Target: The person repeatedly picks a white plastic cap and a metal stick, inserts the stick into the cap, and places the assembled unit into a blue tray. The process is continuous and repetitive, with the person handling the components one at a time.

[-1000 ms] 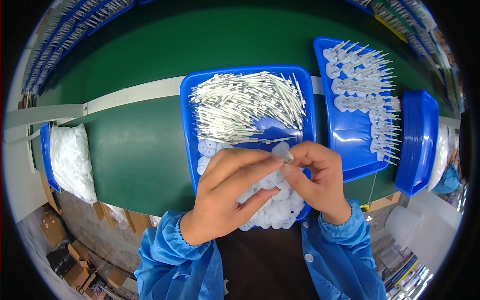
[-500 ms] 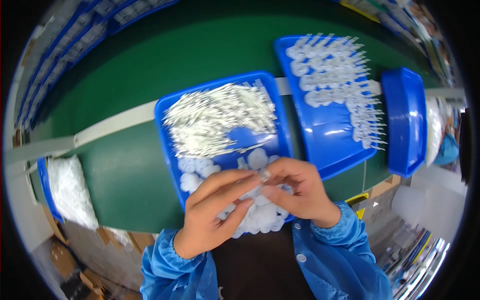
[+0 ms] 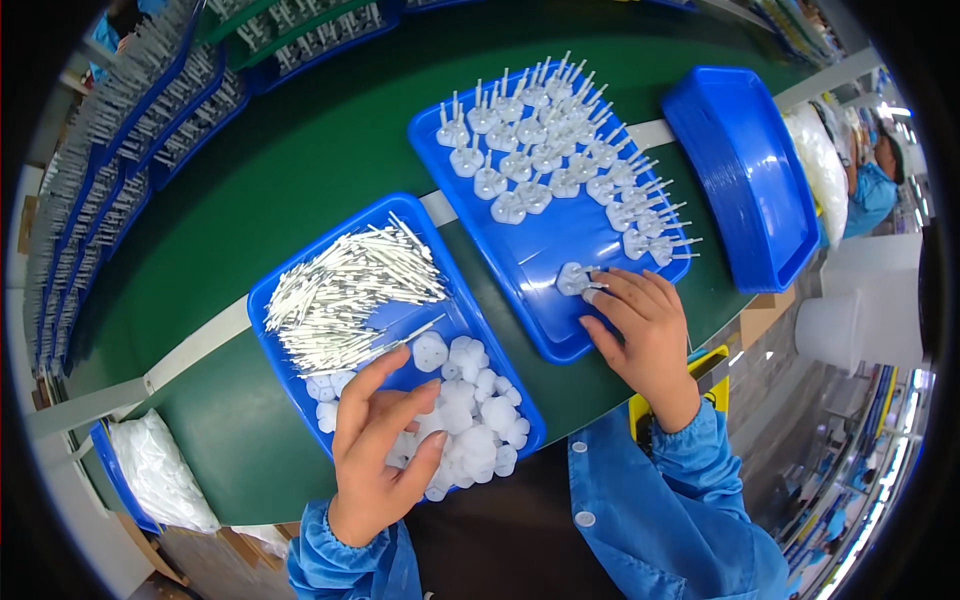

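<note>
Over the near end of a blue tray [image 3: 500,370], my left hand [image 3: 380,450] is open, its fingers spread. Beneath and beside it lie translucent white flower-shaped plastic discs [image 3: 475,425]. A pile of thin white sticks [image 3: 350,290] fills the far part of this tray. My right hand [image 3: 645,335] reaches into a second blue tray [image 3: 520,260], at the right. Its fingertips rest at the stem of one disc-and-stem piece [image 3: 573,279], with the thumb held apart. Rows of similar pieces, stems up, stand at this tray's far and right sides [image 3: 545,130].
Stacked blue trays [image 3: 745,180] are to the right on the green table [image 3: 330,150]. Racks of blue trays with stemmed pieces [image 3: 130,130] stand far left. A clear bag of white items [image 3: 160,470] lies at the left edge. A person in blue [image 3: 872,195] is at the far right.
My hands, together over the left tray before, have parted. The right one has moved to the right tray, where a single piece now lies by its fingertips. The view has shifted rightward.
</note>
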